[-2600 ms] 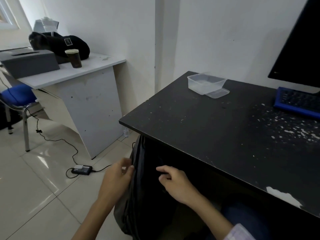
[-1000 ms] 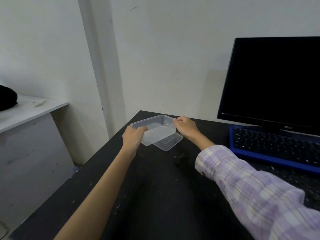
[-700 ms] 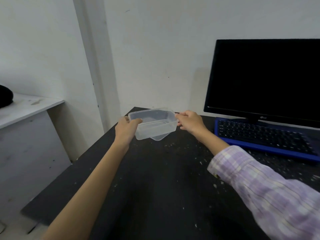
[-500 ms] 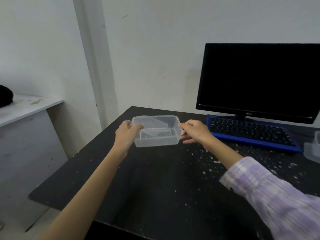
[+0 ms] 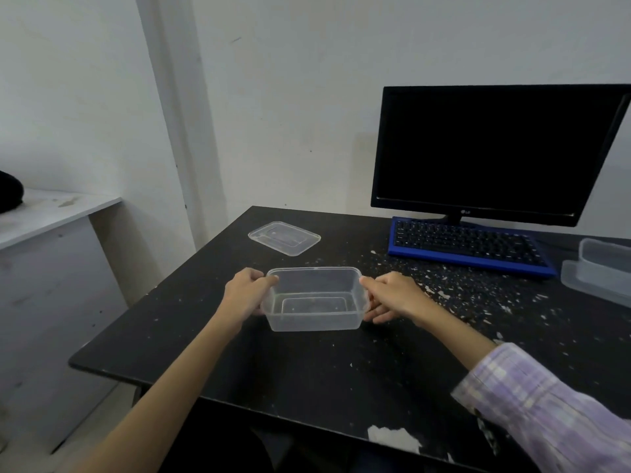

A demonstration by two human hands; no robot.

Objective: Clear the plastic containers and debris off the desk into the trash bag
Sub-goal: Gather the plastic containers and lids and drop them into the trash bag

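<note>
I hold an empty clear plastic container [image 5: 316, 298] by its two short ends, at the middle of the black desk [image 5: 307, 367]. My left hand [image 5: 246, 293] grips its left rim and my right hand [image 5: 392, 295] grips its right rim. Whether its base touches the desk I cannot tell. Its clear lid [image 5: 284, 233] lies flat on the desk farther back, apart from it. White debris flecks [image 5: 454, 288] are scattered over the right half of the desk. A second clear container [image 5: 601, 273] sits at the right edge. The trash bag is out of view.
A black monitor [image 5: 495, 151] and a blue keyboard [image 5: 467, 245] stand at the back right by the wall. A white side desk [image 5: 51, 213] is to the left, across a gap. A chipped white patch [image 5: 392, 436] marks the desk's front edge.
My hands took the container at the desk's back corner, lifted it off its lid and brought it toward me. The lid stayed behind on the desk.
</note>
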